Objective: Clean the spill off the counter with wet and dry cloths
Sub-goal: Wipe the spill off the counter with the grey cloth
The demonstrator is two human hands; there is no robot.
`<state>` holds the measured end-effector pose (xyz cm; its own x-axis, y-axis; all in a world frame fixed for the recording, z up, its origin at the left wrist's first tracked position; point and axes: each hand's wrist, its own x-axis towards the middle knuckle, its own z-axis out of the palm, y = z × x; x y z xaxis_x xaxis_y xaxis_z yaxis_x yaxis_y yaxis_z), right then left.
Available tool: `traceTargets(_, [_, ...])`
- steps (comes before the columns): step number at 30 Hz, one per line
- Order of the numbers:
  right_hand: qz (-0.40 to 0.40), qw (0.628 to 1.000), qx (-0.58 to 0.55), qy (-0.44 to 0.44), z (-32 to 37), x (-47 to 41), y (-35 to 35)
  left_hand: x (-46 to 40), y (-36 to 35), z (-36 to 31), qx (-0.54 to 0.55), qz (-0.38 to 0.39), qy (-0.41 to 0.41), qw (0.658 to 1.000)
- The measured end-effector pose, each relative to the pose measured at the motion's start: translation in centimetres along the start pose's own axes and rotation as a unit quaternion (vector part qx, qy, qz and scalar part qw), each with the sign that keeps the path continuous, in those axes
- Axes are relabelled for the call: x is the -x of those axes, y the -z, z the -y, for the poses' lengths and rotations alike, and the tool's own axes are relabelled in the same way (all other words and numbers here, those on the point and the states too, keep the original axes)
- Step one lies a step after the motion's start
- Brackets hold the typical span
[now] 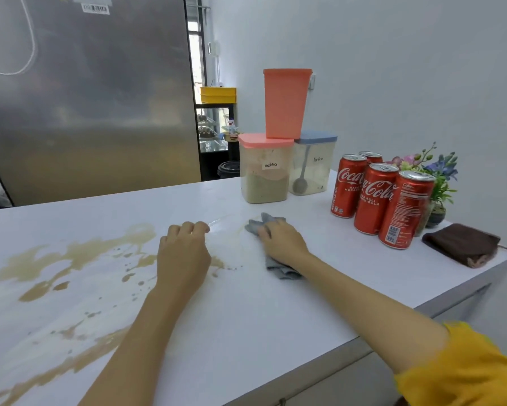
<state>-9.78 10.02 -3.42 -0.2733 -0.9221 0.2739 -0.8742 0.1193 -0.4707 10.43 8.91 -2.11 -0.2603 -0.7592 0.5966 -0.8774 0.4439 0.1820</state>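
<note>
A brown liquid spill (79,256) spreads in patches over the left half of the white counter (246,312), with more streaks near the front left edge. My right hand (281,241) presses on a crumpled grey cloth (281,269) right of the spill; the cloth shows beyond the fingertips and under the wrist. My left hand (184,253) rests on the counter at the spill's right edge, fingers curled, holding nothing. A folded dark brown cloth (463,244) lies at the counter's far right corner.
Several red cola cans (378,197) stand right of my right hand. Behind them sits a small flower pot (437,186). Two labelled powder containers (265,171) with a pink tub (286,102) stacked on top stand at the back. A steel fridge (85,98) rises behind the counter.
</note>
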Motion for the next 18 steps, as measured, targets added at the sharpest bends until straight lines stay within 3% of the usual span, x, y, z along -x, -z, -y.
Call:
traceTargets(3, [0.034, 0.992, -0.045, 0.115, 4.0, 6.0, 0.3, 0.0, 0.1, 0.2, 0.009, -0.002, 0.007, 1.000])
traceTargets(6, [0.038, 0.980, -0.072, 0.183, 1.8, 10.4, 2.6, 0.1, 0.3, -0.4, 0.007, 0.014, 0.001, 1.000])
traceTargets(10, [-0.034, 0.996, -0.048, 0.059, -4.4, 8.7, 5.7, 0.4, 0.7, -0.6, 0.004, 0.042, 0.009, 0.999])
traceTargets(13, [-0.068, 0.997, 0.000, -0.033, -4.3, 5.1, 5.3, 0.4, 0.8, -0.7, 0.003, 0.053, 0.010, 0.999])
traceTargets(18, [-0.008, 0.996, -0.053, 0.077, 2.6, 8.3, 2.0, 0.4, 0.8, -1.1, 0.017, 0.047, 0.000, 0.999])
